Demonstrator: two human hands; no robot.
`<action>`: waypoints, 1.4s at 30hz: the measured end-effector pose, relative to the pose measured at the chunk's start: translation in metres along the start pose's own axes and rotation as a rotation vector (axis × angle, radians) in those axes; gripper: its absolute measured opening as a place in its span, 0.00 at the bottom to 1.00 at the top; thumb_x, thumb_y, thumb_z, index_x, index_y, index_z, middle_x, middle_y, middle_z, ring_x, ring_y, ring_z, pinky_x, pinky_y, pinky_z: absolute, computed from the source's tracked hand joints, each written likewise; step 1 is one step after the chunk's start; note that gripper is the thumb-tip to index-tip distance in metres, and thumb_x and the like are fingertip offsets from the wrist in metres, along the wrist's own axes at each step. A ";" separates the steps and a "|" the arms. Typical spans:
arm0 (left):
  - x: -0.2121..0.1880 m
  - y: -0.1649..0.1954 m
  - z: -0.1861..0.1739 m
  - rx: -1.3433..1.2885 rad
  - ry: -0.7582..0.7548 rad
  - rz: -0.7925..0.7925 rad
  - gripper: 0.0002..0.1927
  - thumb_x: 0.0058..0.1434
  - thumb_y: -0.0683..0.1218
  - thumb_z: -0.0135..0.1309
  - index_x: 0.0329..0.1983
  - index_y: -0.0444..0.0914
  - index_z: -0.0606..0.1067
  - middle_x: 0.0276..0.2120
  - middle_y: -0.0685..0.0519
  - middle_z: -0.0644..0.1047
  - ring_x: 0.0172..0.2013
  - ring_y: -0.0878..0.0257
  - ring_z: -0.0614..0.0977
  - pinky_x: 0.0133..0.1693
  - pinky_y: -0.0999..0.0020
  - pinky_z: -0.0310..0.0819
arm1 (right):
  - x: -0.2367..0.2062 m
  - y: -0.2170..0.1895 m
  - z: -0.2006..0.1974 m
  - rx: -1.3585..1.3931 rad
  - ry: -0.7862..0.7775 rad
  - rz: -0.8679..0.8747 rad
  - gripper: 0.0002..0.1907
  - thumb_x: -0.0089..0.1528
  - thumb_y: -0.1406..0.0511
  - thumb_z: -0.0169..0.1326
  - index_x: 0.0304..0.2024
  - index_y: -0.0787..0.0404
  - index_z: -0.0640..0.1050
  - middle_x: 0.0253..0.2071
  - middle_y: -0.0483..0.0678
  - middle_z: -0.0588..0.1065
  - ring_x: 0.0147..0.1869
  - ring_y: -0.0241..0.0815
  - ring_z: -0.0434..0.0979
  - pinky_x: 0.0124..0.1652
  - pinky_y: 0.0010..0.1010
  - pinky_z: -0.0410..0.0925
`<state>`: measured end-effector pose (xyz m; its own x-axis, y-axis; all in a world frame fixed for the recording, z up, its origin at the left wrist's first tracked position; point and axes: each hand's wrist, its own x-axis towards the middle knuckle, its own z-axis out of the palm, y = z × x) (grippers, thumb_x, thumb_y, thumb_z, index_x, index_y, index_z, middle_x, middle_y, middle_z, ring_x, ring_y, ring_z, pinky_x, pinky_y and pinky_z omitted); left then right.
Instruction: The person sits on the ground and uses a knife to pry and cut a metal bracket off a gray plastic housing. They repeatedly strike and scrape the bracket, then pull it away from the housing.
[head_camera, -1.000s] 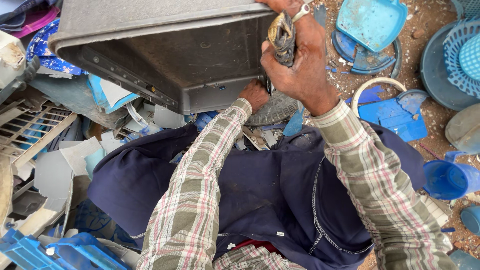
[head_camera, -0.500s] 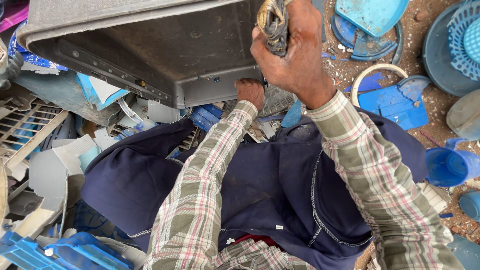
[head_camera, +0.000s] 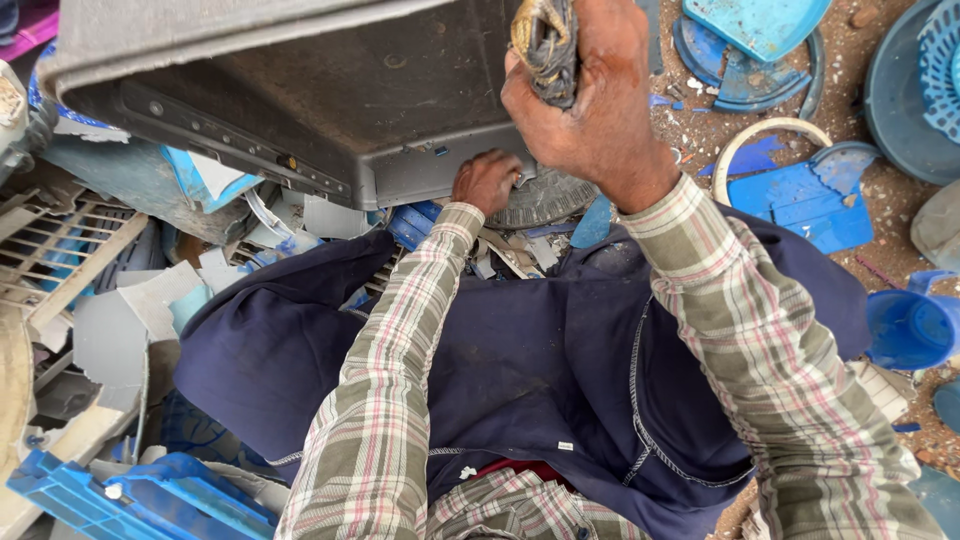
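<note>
1. The right hand (head_camera: 590, 110) is raised, its fingers (head_camera: 540, 110) wrapped tight around a dark, worn tool handle (head_camera: 548, 45).
2. The left hand (head_camera: 487, 182) grips the lower edge of a large grey plastic casing (head_camera: 300, 90), fingers curled on its rim.
3. The casing is tilted above the person's lap, over broken plastic scrap on the ground (head_camera: 700, 110).
4. A blue cup (head_camera: 910, 328) lies by the right knee.
</note>
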<state>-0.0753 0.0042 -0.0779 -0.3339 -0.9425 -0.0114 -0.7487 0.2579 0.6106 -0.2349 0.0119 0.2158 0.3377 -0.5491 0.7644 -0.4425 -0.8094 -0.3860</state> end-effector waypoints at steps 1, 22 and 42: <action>0.000 -0.001 -0.001 0.037 -0.018 0.090 0.08 0.63 0.49 0.55 0.43 0.45 0.81 0.43 0.52 0.81 0.47 0.53 0.82 0.55 0.51 0.72 | -0.001 -0.001 0.000 0.012 0.004 0.010 0.11 0.65 0.73 0.59 0.43 0.65 0.69 0.37 0.52 0.67 0.40 0.52 0.68 0.41 0.42 0.61; 0.048 -0.005 -0.001 0.582 -0.112 0.725 0.24 0.63 0.44 0.52 0.63 0.45 0.74 0.68 0.52 0.67 0.69 0.53 0.64 0.70 0.58 0.52 | -0.006 -0.002 -0.003 0.037 0.034 0.066 0.12 0.61 0.73 0.58 0.43 0.64 0.70 0.39 0.52 0.68 0.41 0.50 0.69 0.42 0.41 0.62; 0.014 0.026 0.031 0.035 0.164 -0.354 0.12 0.66 0.51 0.53 0.43 0.38 0.79 0.41 0.48 0.80 0.44 0.53 0.80 0.54 0.46 0.65 | -0.002 -0.006 0.000 -0.092 0.066 0.027 0.10 0.63 0.74 0.58 0.43 0.63 0.69 0.41 0.51 0.66 0.45 0.52 0.66 0.43 0.43 0.60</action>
<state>-0.1168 0.0044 -0.0865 0.0426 -0.9952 -0.0884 -0.8212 -0.0853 0.5642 -0.2329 0.0175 0.2168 0.2707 -0.5528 0.7881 -0.5259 -0.7706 -0.3599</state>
